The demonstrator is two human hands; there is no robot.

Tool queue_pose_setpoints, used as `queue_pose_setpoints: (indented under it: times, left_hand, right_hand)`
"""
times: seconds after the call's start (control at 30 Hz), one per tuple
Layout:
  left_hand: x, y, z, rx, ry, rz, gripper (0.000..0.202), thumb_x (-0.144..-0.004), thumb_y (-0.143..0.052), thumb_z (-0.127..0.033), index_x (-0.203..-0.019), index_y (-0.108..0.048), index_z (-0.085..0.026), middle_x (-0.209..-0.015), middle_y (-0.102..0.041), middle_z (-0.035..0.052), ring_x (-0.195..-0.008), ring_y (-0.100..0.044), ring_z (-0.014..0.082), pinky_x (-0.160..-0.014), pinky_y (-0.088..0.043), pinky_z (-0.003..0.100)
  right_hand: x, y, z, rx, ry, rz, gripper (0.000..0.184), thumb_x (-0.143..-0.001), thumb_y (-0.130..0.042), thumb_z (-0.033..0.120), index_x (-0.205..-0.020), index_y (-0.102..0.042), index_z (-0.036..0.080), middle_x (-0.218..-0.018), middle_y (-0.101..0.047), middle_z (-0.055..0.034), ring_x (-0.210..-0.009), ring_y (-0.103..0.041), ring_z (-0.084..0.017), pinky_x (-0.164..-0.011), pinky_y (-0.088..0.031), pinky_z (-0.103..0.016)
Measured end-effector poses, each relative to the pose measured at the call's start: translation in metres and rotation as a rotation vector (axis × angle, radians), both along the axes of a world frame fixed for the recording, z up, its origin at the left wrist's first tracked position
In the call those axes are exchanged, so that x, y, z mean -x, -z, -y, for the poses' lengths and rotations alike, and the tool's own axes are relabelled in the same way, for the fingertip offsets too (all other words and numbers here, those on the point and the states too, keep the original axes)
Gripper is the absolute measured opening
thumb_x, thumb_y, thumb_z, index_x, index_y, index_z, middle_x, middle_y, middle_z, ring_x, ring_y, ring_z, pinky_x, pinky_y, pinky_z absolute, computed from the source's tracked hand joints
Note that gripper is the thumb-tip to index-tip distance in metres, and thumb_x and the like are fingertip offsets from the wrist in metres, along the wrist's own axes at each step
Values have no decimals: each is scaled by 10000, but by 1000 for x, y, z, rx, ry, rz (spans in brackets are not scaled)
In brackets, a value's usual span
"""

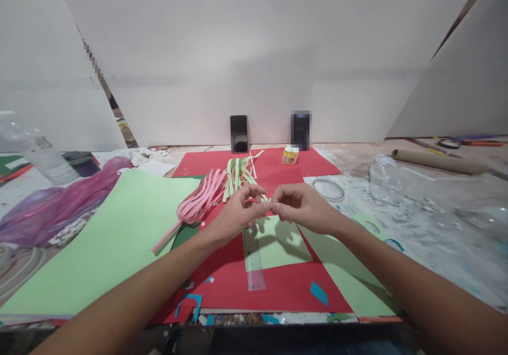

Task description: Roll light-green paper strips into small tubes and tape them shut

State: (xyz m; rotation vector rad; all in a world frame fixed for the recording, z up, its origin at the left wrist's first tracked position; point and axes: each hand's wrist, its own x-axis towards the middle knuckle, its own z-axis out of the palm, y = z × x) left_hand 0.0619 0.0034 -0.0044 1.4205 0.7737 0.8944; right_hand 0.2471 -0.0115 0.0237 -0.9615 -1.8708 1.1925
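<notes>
Blue paper scraps (318,293) lie on the red sheet (278,286) at the near edge of the tabletop (428,228), between the two forearms. Beyond them a clear ruler (253,262) lies lengthwise, its far end overlapping a small light-green sheet (283,244).

Hands: the left hand (236,215) and the right hand (305,207) meet over the middle of the red sheet, fingertips touching. Both are closed in a pinch on one narrow green strip (266,205), held just above the far end of the ruler. Only a short piece shows between the fingertips, so its full length cannot be told.

Surroundings: a bundle of pink strips (202,199) lies left of the left hand. A bundle of cut green strips (238,172) lies just beyond the hands. A small yellow jar (290,155) stands near the far edge, and a dark phone (238,133) is propped there. A large light-green sheet (111,238) covers the left side.

Handling note, judged from the grip: the green strip appears thin and easily creased. Pinch with the fingertip pads only, place the two pinches close together, and hold the strip flat and untwisted — a wide gap would likely let it buckle.
</notes>
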Motion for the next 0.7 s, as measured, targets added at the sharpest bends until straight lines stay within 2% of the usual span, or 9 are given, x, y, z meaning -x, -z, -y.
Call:
queue_pose_setpoints:
  times: [0.17,0.23,0.3,0.37,0.47,0.57,0.7]
  left_hand:
    - [3,7,-4,50,53,58,416,-745,-715,-466,-1045,-543,-234,-874,-522,-13,-541,-443,54,-503,-351,227]
    - [5,4,-5,4,19,-7,378,-775,-681,-465,-1044,-542,-238,-850,-536,-8,-572,-474,78,-522,-380,235]
    - [5,-1,-8,-163,-64,-182,304,-805,-646,-442,-1002,-563,-226,-872,-570,17,-658,-530,119,-585,-434,262]
    - [1,-5,-14,-427,-112,-409,240,-831,-617,-396,-984,-601,-212,-963,-606,52,-824,-579,173,-715,-473,308]
    - [-9,-5,-29,-760,-9,-660,249,-857,-578,-335,-1061,-635,-204,-1115,-617,79,-1037,-572,227,-885,-449,357]
    - [-22,0,-47,-862,138,-853,243,-855,-547,-284,-1053,-660,-198,-1033,-670,73,-987,-604,233,-834,-460,337]
    - [-32,4,-58,-842,224,-977,253,-808,-537,-218,-1019,-677,-216,-909,-711,52,-789,-633,206,-653,-442,283]
  right_hand:
    - [-5,-1,-5,-8,22,-9,136,-750,-652,209,-662,-557,166,-566,-521,37,-507,-455,-72,-487,-352,-205]
    - [-15,-1,-12,-41,87,-37,134,-776,-633,227,-679,-564,167,-591,-551,24,-515,-484,-81,-501,-379,-216]
    - [-28,1,-23,-76,185,-98,149,-811,-621,280,-725,-574,168,-626,-574,12,-514,-504,-88,-498,-401,-226]
    - [-41,5,-34,-95,281,-166,170,-827,-625,339,-804,-582,176,-673,-584,9,-508,-502,-89,-479,-412,-232]
    - [-51,12,-44,-82,366,-182,211,-827,-632,387,-889,-578,192,-704,-584,10,-508,-503,-92,-456,-403,-229]
    - [-51,17,-46,-65,391,-113,232,-828,-627,409,-903,-586,193,-708,-582,8,-520,-515,-93,-457,-396,-225]
    - [-44,19,-43,-47,349,-53,261,-827,-623,427,-939,-606,192,-731,-593,-3,-529,-520,-95,-461,-397,-227]
